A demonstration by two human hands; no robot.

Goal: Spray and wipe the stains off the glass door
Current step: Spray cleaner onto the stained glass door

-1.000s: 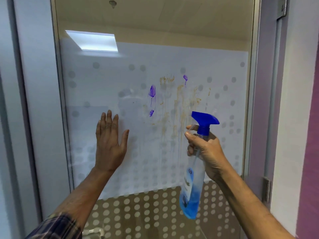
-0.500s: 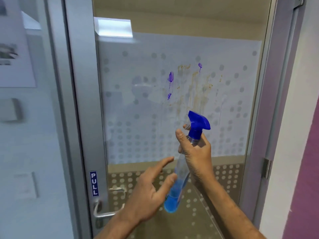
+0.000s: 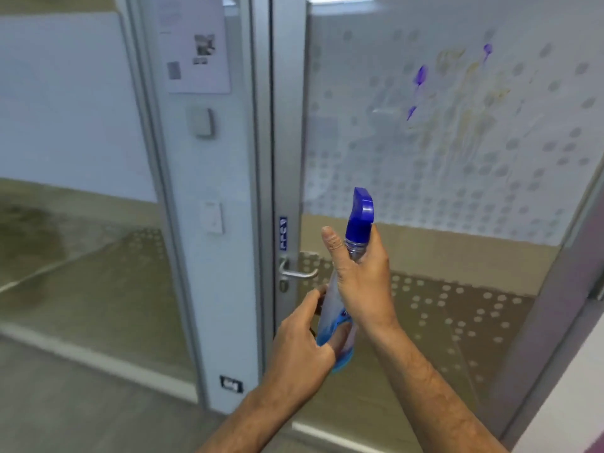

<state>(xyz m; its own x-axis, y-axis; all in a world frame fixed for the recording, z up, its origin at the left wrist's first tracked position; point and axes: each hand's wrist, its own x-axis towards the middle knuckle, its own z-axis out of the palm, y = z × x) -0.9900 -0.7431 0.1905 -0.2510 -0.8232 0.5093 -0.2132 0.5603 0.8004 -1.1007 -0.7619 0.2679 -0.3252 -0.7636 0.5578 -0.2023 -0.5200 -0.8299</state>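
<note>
The glass door [image 3: 408, 178] has a frosted dotted band with purple blobs [image 3: 420, 75] and yellowish-brown streaks [image 3: 470, 103] at the upper right. Both hands hold a clear spray bottle [image 3: 333, 308] with blue liquid and a blue trigger head [image 3: 361, 207] in front of the lower door. My right hand [image 3: 362, 279] grips its neck just under the head. My left hand [image 3: 304, 344] wraps the bottle's lower body from the left. The bottle stands roughly upright, well below the stains.
A metal door handle [image 3: 295, 273] and a blue label [image 3: 283, 233] sit on the door's left frame. A grey post [image 3: 209, 256] to the left carries a paper notice [image 3: 194, 44], a card reader [image 3: 202, 122] and a switch [image 3: 212, 217]. A glass wall panel lies further left.
The view has swung left and down. My left hand, flat on the glass a second ago, came down and took hold of the bottle's lower part. The bottle dropped lower with my right hand.
</note>
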